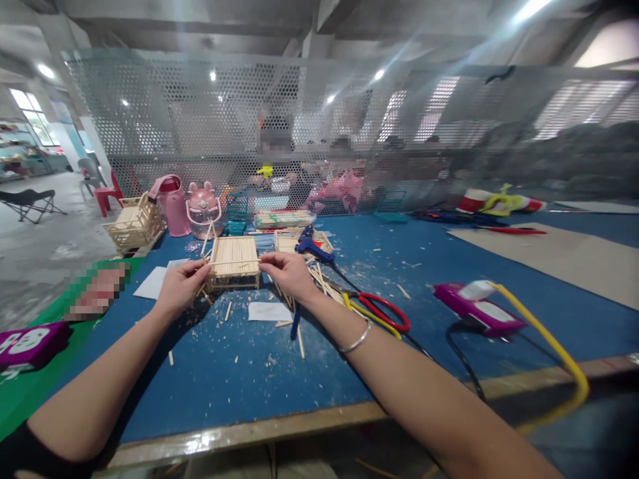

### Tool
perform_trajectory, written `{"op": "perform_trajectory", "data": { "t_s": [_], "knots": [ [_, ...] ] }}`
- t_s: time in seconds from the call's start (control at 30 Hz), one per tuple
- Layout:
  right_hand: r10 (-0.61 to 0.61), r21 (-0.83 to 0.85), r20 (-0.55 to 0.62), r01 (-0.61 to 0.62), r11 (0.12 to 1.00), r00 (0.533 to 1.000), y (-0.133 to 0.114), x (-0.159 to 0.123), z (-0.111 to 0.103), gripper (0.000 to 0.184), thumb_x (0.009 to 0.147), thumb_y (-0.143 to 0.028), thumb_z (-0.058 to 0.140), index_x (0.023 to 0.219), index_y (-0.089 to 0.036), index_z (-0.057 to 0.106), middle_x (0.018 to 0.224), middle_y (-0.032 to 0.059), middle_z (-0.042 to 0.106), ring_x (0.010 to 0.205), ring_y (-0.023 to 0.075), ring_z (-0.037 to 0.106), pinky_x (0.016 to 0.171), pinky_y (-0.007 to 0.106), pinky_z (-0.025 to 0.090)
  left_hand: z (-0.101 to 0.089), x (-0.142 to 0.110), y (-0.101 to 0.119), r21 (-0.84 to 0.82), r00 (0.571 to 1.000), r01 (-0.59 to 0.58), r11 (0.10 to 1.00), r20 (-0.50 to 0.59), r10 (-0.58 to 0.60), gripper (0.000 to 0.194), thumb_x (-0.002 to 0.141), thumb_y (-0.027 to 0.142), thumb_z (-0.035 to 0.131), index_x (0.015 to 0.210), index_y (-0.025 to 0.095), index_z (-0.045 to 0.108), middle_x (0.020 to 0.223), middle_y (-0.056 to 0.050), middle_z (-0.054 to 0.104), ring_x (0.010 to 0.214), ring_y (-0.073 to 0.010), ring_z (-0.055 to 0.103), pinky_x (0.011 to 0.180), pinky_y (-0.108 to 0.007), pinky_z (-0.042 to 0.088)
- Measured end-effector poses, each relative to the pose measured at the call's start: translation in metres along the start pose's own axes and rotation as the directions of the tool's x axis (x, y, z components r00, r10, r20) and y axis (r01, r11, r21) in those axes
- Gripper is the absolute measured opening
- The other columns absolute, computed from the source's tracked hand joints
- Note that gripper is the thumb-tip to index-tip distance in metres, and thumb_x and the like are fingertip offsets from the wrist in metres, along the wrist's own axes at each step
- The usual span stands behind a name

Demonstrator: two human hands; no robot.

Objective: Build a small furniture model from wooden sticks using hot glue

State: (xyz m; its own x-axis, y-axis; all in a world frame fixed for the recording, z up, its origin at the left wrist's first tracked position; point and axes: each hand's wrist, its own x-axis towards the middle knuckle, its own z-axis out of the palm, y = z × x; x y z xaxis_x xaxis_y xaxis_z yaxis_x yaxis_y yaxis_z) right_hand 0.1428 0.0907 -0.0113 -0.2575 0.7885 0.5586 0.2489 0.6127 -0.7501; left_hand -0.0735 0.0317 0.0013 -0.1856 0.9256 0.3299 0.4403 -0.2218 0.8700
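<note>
A small piece of furniture built from wooden sticks (234, 253), with a slatted flat top and short legs, stands on the blue table. Across its front edge lies a thin wooden stick (232, 263). My left hand (184, 287) pinches the left end of this stick, close to the small frame's upright corner. The other end is pinched between the fingertips of my right hand (289, 274). Just beyond my right hand rests a blue glue gun (314, 246). Loose sticks (323, 283) lie partly hidden beneath my right wrist.
Red-handled scissors (384, 313) lie right of my forearm. Further right is a purple power strip (479, 313) with a yellow cable. A pink bottle (174, 206), a pink jar (204, 211) and another stick model (134, 225) stand at the back left. Behind rises a perforated screen (200, 120).
</note>
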Motion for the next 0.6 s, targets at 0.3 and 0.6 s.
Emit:
{"op": "perform_trajectory", "data": {
  "t_s": [0.3, 0.6],
  "knots": [
    [0.005, 0.064, 0.011, -0.005, 0.998, 1.0, 0.0002, -0.001, 0.0003, 0.022, 0.068, -0.021, 0.06, 0.088, -0.014, 0.065, 0.076, 0.0059, 0.068, 0.07, 0.0152, 0.063, 0.067, 0.028, 0.049, 0.0004, 0.0015, -0.0038, 0.023, 1.0, 0.012, 1.0, -0.026, -0.011, 0.034, 0.063, 0.044, 0.058, 0.071, 0.013, 0.066, 0.06, 0.001, 0.058, 0.058, -0.0115, 0.047, 0.058, -0.021, 0.038],
    [0.038, 0.056, 0.004, -0.038, 0.998, 0.999, -0.0047, -0.0004, 0.0008, 0.015, 0.072, -0.025, 0.057, 0.078, -0.015, 0.067, 0.068, 0.0021, 0.066, 0.06, 0.0125, 0.058, 0.059, 0.025, 0.045, -0.0009, 0.0033, -0.0072, -0.005, 0.999, 0.021, 1.0, -0.029, -0.021, 0.035, 0.061, 0.044, 0.061, 0.075, 0.013, 0.069, 0.066, -0.002, 0.064, 0.063, -0.0139, 0.052, 0.06, -0.023, 0.041]
  ]
}}
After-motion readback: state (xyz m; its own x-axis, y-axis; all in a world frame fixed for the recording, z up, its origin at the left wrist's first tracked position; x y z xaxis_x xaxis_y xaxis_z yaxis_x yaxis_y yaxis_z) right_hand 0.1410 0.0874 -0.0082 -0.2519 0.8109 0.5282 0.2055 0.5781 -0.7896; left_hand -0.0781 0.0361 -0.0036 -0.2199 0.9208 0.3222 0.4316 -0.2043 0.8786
